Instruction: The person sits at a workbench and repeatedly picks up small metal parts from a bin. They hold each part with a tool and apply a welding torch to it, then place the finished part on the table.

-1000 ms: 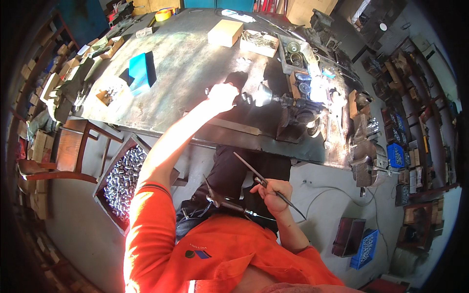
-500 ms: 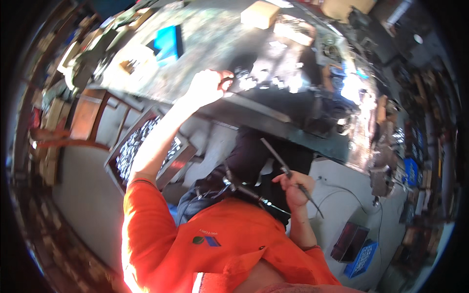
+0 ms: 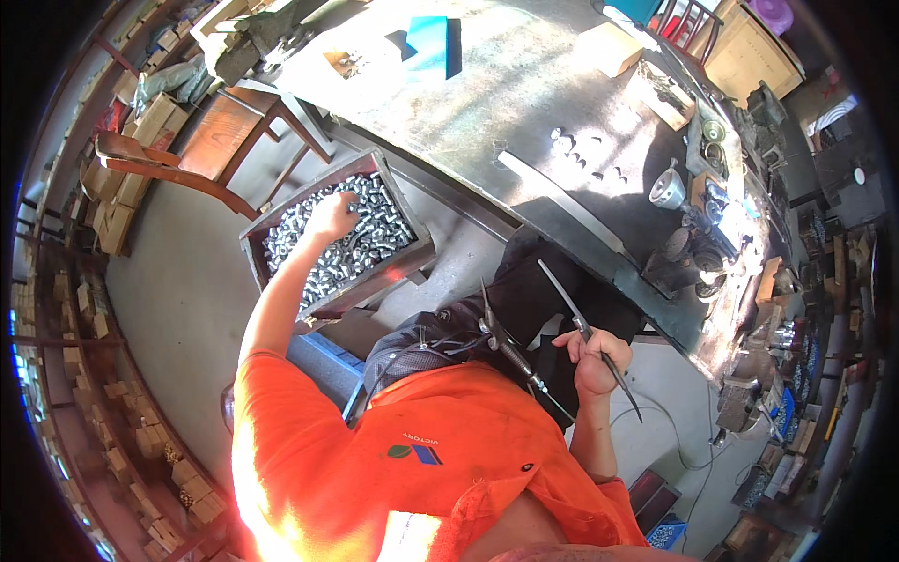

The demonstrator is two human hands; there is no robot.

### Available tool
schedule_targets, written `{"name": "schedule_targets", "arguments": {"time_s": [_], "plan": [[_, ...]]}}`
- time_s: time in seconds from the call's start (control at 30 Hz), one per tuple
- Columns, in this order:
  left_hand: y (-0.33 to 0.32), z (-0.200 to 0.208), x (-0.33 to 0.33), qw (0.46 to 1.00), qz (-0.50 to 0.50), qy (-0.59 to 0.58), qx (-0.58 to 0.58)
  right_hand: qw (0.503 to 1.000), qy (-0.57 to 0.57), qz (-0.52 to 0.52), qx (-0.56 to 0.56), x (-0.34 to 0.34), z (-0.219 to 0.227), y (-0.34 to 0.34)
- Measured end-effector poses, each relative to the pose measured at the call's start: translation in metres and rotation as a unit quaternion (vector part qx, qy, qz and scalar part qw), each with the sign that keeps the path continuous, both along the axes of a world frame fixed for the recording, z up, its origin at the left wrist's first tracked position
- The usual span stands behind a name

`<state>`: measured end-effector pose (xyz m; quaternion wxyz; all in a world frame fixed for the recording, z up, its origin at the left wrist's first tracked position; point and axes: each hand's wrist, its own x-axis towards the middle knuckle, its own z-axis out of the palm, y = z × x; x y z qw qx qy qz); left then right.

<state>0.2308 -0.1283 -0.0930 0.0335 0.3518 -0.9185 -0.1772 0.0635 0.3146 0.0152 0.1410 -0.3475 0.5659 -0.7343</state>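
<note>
My left hand [image 3: 331,217] is down at the wooden box [image 3: 423,255], its fingers curled in among a heap of small shiny metal cylinders [image 3: 373,234]. Whatever those fingers hold is hidden. My right hand [image 3: 599,362] is closed around a slim, file-like tool [image 3: 564,292], a grey bar with a dark, pointed rear end, held tilted above my lap. Across my lap lies a second slender metal tool [image 3: 510,356] with a thin tip. Several small shiny pieces [image 3: 582,155] lie in glare on the workbench [image 3: 487,103].
A long flat metal bar [image 3: 562,201] lies along the bench's near edge. The bench also carries a blue box [image 3: 427,47], a pale block [image 3: 609,49] and a metal cup [image 3: 667,187]. A wooden chair [image 3: 220,136] stands left, and a blue crate [image 3: 323,370] sits below the box.
My left hand has moved from the bench edge down and left into the box of metal cylinders. My view has swung left. The right hand keeps its hold on the file-like tool.
</note>
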Motion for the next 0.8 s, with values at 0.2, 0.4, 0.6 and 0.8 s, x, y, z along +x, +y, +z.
{"name": "schedule_targets", "arguments": {"time_s": [0.2, 0.4, 0.6, 0.8], "plan": [[-0.003, -0.039, -0.024, 0.974, -0.027, -0.177, -0.135, 0.999, -0.039, -0.024, 0.001, 0.007, 0.006, 0.009], [-0.007, -0.019, -0.039, 0.975, -0.005, -0.22, -0.042, 0.998, -0.024, -0.04, 0.042, 0.011, -0.001, 0.01], [-0.015, -0.008, -0.039, 0.973, 0.003, -0.219, 0.066, 0.998, -0.023, -0.036, 0.037, 0.012, -0.003, 0.009], [0.013, 0.013, -0.021, 0.998, -0.048, -0.001, -0.051, 0.987, 0.059, -0.07, 0.13, 0.014, -0.005, 0.011]]}}
